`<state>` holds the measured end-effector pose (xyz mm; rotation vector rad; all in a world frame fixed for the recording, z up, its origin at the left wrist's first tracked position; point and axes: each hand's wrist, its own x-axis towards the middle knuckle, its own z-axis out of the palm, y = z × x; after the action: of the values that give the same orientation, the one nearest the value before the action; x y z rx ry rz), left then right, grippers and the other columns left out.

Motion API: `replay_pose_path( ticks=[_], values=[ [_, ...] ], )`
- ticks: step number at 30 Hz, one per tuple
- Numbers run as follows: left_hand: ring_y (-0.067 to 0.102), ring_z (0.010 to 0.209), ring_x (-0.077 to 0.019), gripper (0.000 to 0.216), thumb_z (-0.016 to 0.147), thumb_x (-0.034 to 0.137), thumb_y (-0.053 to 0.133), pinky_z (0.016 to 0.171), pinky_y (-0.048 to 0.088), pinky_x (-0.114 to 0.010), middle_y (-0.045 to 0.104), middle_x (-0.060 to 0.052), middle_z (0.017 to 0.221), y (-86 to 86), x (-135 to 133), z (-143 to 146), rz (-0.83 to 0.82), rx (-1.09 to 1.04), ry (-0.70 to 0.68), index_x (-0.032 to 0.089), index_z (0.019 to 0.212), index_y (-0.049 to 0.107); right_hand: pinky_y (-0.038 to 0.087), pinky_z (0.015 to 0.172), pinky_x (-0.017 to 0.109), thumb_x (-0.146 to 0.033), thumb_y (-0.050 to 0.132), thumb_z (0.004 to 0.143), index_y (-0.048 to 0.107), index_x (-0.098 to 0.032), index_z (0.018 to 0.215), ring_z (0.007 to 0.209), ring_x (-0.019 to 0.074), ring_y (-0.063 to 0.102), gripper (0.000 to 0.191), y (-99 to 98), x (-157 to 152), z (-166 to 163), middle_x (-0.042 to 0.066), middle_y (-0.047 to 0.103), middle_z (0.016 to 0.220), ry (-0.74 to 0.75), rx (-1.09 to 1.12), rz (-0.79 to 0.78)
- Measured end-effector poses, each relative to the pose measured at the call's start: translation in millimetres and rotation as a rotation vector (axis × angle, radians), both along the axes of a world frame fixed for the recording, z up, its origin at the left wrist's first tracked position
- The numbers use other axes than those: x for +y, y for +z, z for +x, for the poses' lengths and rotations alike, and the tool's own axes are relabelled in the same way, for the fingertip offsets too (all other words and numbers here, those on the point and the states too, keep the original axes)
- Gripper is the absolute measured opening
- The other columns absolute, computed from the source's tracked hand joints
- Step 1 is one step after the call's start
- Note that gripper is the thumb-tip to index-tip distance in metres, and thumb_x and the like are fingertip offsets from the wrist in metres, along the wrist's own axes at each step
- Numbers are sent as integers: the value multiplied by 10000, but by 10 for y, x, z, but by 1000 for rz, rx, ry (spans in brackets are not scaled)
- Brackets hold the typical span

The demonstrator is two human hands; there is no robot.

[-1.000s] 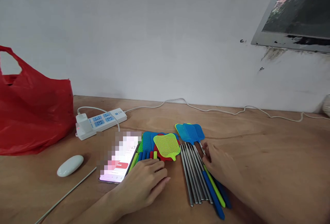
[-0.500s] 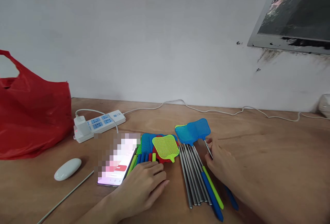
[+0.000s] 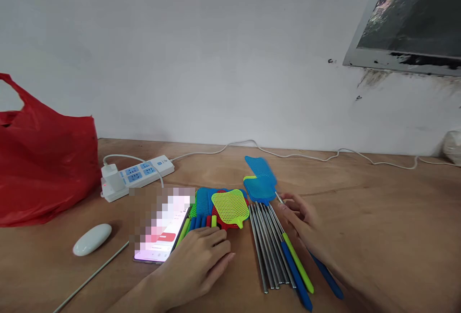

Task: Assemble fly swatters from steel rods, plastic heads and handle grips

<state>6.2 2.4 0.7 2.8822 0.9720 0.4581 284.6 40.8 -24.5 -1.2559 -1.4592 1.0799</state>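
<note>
My right hand point(image 3: 303, 218) holds a blue fly swatter point(image 3: 260, 165) by its metal shaft, between thumb and fingers. Its head overlaps another blue swatter head, and its blue handle sticks out below my wrist. Close by lie several bare metal tubes point(image 3: 271, 250) side by side, along with a yellow-green handle point(image 3: 298, 262) and a blue handle point(image 3: 297, 274). My left hand point(image 3: 201, 255) rests on the table, its fingers loosely laid over coloured handles point(image 3: 198, 221). Above them are piled swatter heads in green, blue and red, topped by a yellow-green swatter head point(image 3: 231, 206).
A lit phone point(image 3: 163, 234) lies left of the handles. Farther left are a white mouse point(image 3: 92, 239), a power strip point(image 3: 144, 173) with a plugged-in charger, and a red plastic bag point(image 3: 46, 169). A white cable point(image 3: 288, 154) runs along the wall.
My right hand has swung the blue swatter so its head tilts up and left, while its handle end has shifted right. My left hand stays in place.
</note>
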Motion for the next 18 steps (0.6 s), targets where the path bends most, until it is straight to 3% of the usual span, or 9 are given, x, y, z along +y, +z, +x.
replay_pose_path(
  ticks=[5, 12, 18],
  values=[
    [568, 721, -194, 270, 1013, 179, 398, 637, 387, -303, 615, -30, 796, 5, 7, -3, 5, -29, 8, 182, 792, 554, 255, 359, 215, -662, 593, 825, 662, -170, 1015, 350, 85, 365, 532, 70, -83, -113, -66, 499, 488, 66, 100, -148],
    [591, 705, -203, 257, 1013, 193, 408, 634, 422, -309, 632, -32, 785, -31, 39, -19, 60, -191, 104, 197, 818, 576, 248, 305, 182, -686, 655, 753, 630, -170, 957, 291, 62, 330, 554, 111, -113, -191, -96, 486, 431, 151, 102, -206],
    [568, 1116, -274, 177, 992, 264, 485, 897, 474, -393, 587, -93, 1219, 2, 79, -53, 58, -532, 373, 244, 1157, 548, 226, 252, 165, -728, 578, 798, 578, -177, 978, 248, 60, 220, 579, 99, -160, -219, -134, 408, 355, 224, 109, -259]
  ],
)
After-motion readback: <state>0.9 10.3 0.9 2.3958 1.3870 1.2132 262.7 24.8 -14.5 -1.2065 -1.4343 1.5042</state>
